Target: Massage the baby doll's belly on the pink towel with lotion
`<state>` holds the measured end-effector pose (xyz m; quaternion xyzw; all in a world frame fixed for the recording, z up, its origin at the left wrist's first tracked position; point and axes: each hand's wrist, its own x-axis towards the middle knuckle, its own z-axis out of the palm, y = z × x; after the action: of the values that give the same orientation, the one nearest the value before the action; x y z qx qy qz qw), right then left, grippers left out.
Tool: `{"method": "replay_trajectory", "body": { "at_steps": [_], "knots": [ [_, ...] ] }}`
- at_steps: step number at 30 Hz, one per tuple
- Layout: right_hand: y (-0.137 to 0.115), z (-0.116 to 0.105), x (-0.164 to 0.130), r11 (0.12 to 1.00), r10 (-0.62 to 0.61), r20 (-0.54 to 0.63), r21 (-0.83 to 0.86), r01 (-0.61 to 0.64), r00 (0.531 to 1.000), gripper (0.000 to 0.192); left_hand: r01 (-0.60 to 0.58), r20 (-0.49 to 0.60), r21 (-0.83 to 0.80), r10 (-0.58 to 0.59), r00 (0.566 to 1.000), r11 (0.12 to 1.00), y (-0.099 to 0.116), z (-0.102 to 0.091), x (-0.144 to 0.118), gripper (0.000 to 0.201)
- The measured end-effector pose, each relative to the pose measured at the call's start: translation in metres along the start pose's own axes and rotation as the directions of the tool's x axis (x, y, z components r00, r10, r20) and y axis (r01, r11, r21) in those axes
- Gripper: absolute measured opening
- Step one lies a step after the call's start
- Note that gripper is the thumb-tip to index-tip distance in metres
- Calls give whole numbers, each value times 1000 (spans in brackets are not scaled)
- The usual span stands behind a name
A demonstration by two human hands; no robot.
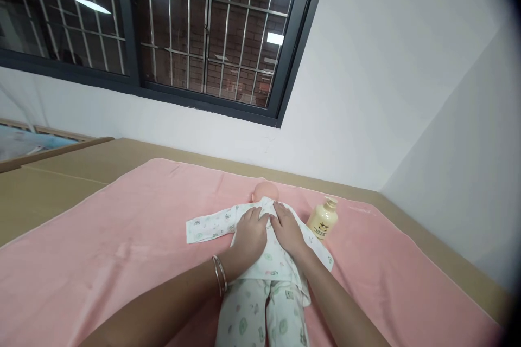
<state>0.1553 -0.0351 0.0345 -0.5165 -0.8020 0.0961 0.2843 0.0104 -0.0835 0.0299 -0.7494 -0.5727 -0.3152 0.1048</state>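
A baby doll (pixel 265 192) lies on a pink blanket, its head away from me. It wears a white printed top (pixel 277 265) and matching trousers (pixel 244 314). Both my hands rest side by side on the upper part of the top. My left hand (pixel 250 233), below a wrist with silvery bangles (pixel 220 275), lies with its fingers stretched toward the doll's neck. Beside it, my right hand (pixel 288 229) is laid flat too, fingers extended. The two thumbs nearly meet. One sleeve (pixel 211 226) spreads out to the left. Whether the doll faces up or down I cannot tell.
A pale yellow pump bottle (pixel 323 219) leans or lies just right of the doll. The pink blanket (pixel 134 238) covers a tan surface (pixel 61 190) that meets a white wall (pixel 345 92). A barred window (pixel 207 32) is above. Something blue (pixel 32 141) shows at far left.
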Motion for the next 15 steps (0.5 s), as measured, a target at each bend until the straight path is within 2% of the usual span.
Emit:
{"method": "replay_trajectory", "body": {
  "at_steps": [4, 8, 11, 15],
  "knots": [
    [-5, 0, -3, 1000, 3, -12, -19, -4, 1000, 53, 64, 16, -81, -63, 998, 995, -2, -2, 2, 39],
    [-23, -2, -14, 995, 32, 22, -98, -30, 999, 55, 167, 107, -169, -150, 983, 971, -17, 4, 17, 44],
    [-39, -1, -25, 990, 70, 29, -128, -66, 997, 56, 190, 149, -241, -157, 976, 952, -30, 10, 29, 44],
    [-53, -1, -34, 989, 54, -10, -139, -55, 998, 53, 177, 121, -256, -151, 981, 950, -39, 16, 33, 42]
  ]
}}
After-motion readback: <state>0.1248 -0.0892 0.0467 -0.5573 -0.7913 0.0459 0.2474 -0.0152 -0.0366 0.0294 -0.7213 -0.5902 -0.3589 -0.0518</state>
